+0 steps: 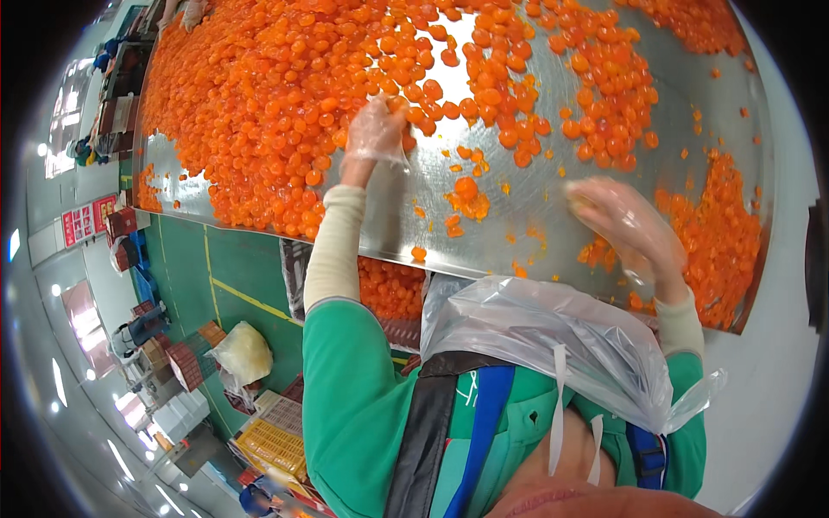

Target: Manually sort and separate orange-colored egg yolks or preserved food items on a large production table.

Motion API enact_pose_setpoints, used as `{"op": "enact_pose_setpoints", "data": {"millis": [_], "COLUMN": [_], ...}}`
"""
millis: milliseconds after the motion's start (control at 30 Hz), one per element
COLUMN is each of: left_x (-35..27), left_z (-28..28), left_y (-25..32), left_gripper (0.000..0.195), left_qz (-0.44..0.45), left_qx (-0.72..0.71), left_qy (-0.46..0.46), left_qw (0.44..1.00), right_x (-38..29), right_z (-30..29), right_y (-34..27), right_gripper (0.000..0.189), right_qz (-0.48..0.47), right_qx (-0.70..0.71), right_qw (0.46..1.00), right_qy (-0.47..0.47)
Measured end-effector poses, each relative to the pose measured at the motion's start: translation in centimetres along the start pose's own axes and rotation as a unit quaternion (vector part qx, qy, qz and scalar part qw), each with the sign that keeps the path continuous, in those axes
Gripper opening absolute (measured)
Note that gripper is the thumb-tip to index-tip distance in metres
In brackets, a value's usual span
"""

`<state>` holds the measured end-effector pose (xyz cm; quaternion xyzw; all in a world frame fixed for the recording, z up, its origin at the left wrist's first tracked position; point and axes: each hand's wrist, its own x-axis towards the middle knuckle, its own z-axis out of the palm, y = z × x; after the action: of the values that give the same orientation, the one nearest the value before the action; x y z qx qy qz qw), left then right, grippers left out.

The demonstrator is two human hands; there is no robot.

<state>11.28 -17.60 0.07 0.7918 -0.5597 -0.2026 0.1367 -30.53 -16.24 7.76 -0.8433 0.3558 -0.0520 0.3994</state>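
Note:
My left hand (377,131), in a clear plastic glove, reaches to the edge of a big heap of orange egg yolks (272,129) on a stainless steel table (401,213). Its bent fingertips touch the yolks there; whether one is gripped is hidden. Blurred, my gloved right hand (625,220) hovers over the table's right part, fingers close together. I cannot tell if anything is in it. Beneath it lie smeared yolk bits, and to its right a pile of broken yolks (719,246). Between my hands sits a loose yolk (465,188) among crushed pieces.
Further yolk groups (609,97) lie beyond my right hand. A crate of yolks (392,288) stands below the table's front edge. At the far left, another person's gloved hand (193,14) is at the heap. Yellow crates (272,447) and a plastic bag (243,353) stand on the green floor.

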Motion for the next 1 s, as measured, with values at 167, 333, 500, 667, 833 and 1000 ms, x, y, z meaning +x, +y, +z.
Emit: {"op": "enact_pose_setpoints", "data": {"millis": [167, 333, 500, 667, 833, 1000], "left_x": [-3.8, -5.6, -5.4, -8.3, -11.5, -12.6], "left_z": [2.5, 1.6, 2.9, 1.9, 4.2, 3.3], "left_y": [-2.1, 0.6, 2.2, 3.3, 4.0, 5.9], "left_gripper": [0.033, 0.029, 0.040, 0.029, 0.027, 0.030], "left_qz": [0.026, -0.009, 0.028, -0.103, -0.038, 0.078], "left_qx": [-0.085, -0.179, -0.077, -0.398, -0.217, -0.109], "left_qy": [0.111, 0.105, 0.050, -0.201, -0.120, -0.146], "left_qw": [0.990, 0.978, 0.995, 0.889, 0.968, 0.980], "right_x": [13.8, 25.4, 23.8, 18.5, 14.0, 10.8], "right_z": [3.8, 3.9, 4.7, 6.6, 5.0, 7.2], "right_y": [2.4, -3.7, -4.5, -0.5, -2.2, 0.2], "right_gripper": [0.032, 0.036, 0.028, 0.024, 0.029, 0.018], "right_qz": [-0.293, -0.249, -0.204, -0.093, 0.030, -0.034], "right_qx": [-0.084, -0.159, 0.014, -0.103, -0.011, 0.047], "right_qw": [0.944, 0.954, 0.979, 0.987, 0.984, 0.992], "right_qy": [0.123, 0.059, 0.019, -0.080, -0.178, -0.109]}}
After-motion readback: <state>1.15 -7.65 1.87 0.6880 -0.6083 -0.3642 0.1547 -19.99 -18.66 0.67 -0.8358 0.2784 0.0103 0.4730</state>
